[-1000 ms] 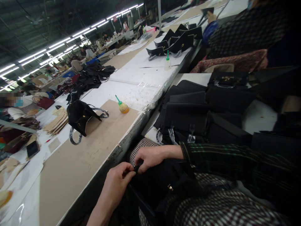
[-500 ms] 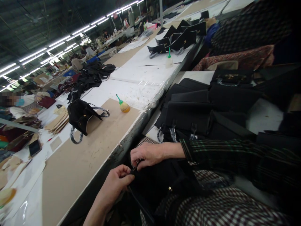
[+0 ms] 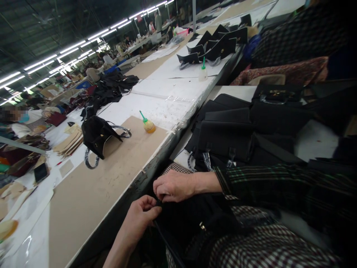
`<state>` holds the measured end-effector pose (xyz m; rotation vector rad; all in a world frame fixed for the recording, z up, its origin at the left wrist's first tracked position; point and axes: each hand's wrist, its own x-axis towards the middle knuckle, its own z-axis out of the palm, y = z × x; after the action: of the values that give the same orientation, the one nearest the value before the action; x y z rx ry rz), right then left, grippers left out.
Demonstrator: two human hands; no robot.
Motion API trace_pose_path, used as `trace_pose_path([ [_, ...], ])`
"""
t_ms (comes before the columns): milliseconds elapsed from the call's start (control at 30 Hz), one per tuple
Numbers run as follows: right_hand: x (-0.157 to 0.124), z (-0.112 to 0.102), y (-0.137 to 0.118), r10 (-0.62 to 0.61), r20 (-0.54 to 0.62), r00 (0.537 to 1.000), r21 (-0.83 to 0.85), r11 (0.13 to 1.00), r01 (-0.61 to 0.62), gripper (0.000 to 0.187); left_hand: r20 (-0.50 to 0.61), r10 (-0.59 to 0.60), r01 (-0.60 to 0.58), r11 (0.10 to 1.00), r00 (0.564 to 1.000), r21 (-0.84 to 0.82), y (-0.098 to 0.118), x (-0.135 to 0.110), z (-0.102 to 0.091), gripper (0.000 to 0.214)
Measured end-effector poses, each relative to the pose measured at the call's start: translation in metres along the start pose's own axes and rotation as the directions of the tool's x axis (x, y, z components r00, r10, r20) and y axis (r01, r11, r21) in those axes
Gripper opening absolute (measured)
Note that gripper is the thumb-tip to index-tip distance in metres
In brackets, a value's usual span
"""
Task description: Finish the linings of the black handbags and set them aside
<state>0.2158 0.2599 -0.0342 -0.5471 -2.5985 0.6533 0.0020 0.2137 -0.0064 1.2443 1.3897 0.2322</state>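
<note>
On my lap lies a dark black handbag (image 3: 192, 217) with a small gold-coloured fitting (image 3: 202, 225) on it. My left hand (image 3: 138, 216) pinches the bag's near-left edge between thumb and fingers. Just beside it, my right hand (image 3: 174, 185) is closed with its fingertips down at the same edge. What sits between the right fingertips is hidden by the hand and the dark material. A checked cloth (image 3: 245, 245) covers my lap under the bag.
Beside me, a long table (image 3: 111, 186) holds another black bag (image 3: 99, 136), a glue bottle with a green nozzle (image 3: 149, 125) and a phone (image 3: 41, 172). Black bag parts (image 3: 225, 130) are piled to the right. Co-workers sit across the table.
My right fingers have curled down and inward, covering the small shiny spot that showed between them. The left hand keeps its pinch. The view has shifted slightly.
</note>
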Motion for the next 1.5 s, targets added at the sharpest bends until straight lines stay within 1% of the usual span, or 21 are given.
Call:
trace_pose_path([
  [133,0.000,0.001,-0.002,0.017,-0.001,1.000,-0.004,1.000,-0.017,0.006,-0.005,0.008,-0.008,1.000,1.000,0.004,0.000,0.000,0.002,0.024],
  [233,0.003,0.002,-0.006,0.073,0.008,0.997,0.010,0.997,-0.073,0.007,-0.008,0.022,-0.022,1.000,1.000,0.011,0.001,-0.001,0.002,0.023],
  [367,0.010,0.001,-0.013,0.141,0.048,0.989,0.030,0.989,-0.143,0.009,-0.005,0.038,-0.038,0.999,0.999,0.027,0.000,-0.002,0.001,0.019],
  [467,0.013,-0.001,-0.016,0.177,0.081,0.981,0.048,0.982,-0.181,0.006,-0.010,0.032,-0.032,0.999,0.999,0.029,-0.001,-0.003,0.001,0.019],
  [600,0.012,0.000,-0.014,0.180,0.114,0.977,0.090,0.978,-0.191,0.004,-0.016,0.037,-0.037,0.999,0.999,0.013,-0.004,-0.006,0.002,0.021],
  [667,0.010,0.000,-0.012,0.186,0.157,0.970,0.137,0.969,-0.207,0.006,-0.026,0.064,-0.064,0.998,0.998,-0.017,-0.005,-0.006,0.002,0.021],
  [733,0.007,0.002,-0.008,0.217,0.187,0.958,0.200,0.946,-0.254,0.011,-0.054,0.120,-0.122,0.992,0.991,-0.021,-0.006,-0.006,0.001,0.021],
  [767,0.006,0.002,-0.007,0.239,0.192,0.952,0.230,0.932,-0.280,0.014,-0.070,0.152,-0.152,0.988,0.986,-0.002,-0.006,-0.006,0.000,0.021],
  [833,0.005,0.004,-0.004,0.271,0.194,0.943,0.278,0.906,-0.318,0.020,-0.097,0.194,-0.186,0.979,0.976,0.087,-0.005,-0.007,-0.001,0.018],
  [900,0.005,0.006,-0.002,0.287,0.214,0.934,0.305,0.888,-0.343,0.024,-0.111,0.203,-0.176,0.961,0.973,0.215,-0.003,-0.008,-0.002,0.014],
  [1000,0.008,0.007,-0.001,0.307,0.249,0.919,0.312,0.872,-0.376,0.028,-0.134,0.209,-0.143,0.910,0.969,0.389,0.001,-0.010,-0.001,0.012],
  [1100,0.010,0.005,-0.006,0.337,0.254,0.907,0.283,0.870,-0.402,0.027,-0.166,0.244,-0.131,0.854,0.955,0.504,0.004,-0.012,0.000,0.010],
  [1233,0.010,-0.001,-0.017,0.398,0.243,0.885,0.201,0.871,-0.447,0.024,-0.187,0.276,-0.098,0.766,0.943,0.635,0.010,-0.012,0.003,0.007],
  [1367,0.008,0.000,-0.024,0.447,0.201,0.871,0.134,0.869,-0.477,0.022,-0.180,0.272,-0.054,0.674,0.945,0.737,0.022,-0.009,0.008,0.005],
  [1500,0.006,0.002,-0.024,0.473,0.174,0.864,0.117,0.861,-0.495,0.022,-0.165,0.272,-0.033,0.600,0.948,0.799,0.029,-0.006,0.013,0.008],
])
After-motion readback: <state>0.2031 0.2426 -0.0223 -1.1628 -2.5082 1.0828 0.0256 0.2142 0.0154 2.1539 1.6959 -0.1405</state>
